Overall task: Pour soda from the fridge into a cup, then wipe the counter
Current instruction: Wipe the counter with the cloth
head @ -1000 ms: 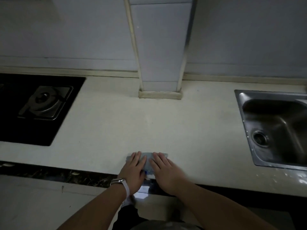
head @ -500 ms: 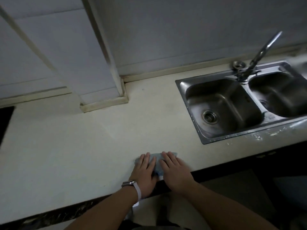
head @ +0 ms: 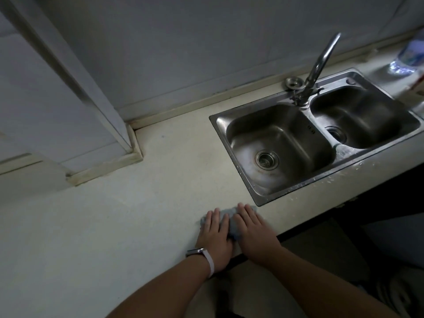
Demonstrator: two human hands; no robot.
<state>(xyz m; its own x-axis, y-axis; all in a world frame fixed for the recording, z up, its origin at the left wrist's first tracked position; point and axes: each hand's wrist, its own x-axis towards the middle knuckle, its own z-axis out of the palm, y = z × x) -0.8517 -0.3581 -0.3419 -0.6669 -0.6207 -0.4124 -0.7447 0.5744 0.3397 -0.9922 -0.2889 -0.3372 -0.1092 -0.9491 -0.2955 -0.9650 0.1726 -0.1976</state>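
Note:
A small grey-blue cloth (head: 230, 220) lies flat on the pale counter (head: 128, 214) near its front edge, just left of the sink's near corner. My left hand (head: 214, 232), with a white band on the wrist, presses down on the cloth's left part, fingers straight. Beside it, my right hand (head: 254, 230) lies flat on the cloth's right part. Most of the cloth is hidden beneath the two palms. At the far right a clear plastic bottle (head: 410, 53) stands on the counter behind the sink, cut off by the frame edge. No cup is in view.
A steel double sink (head: 321, 134) with a tall faucet (head: 319, 65) fills the right half of the counter. A white pillar (head: 68, 99) juts from the wall onto the counter at the left. Water drops speckle the counter strip in front of the sink.
Both hands have slid the cloth to the right along the counter's front edge, from near the stove toward the sink. The view has swung right; the stove has left it.

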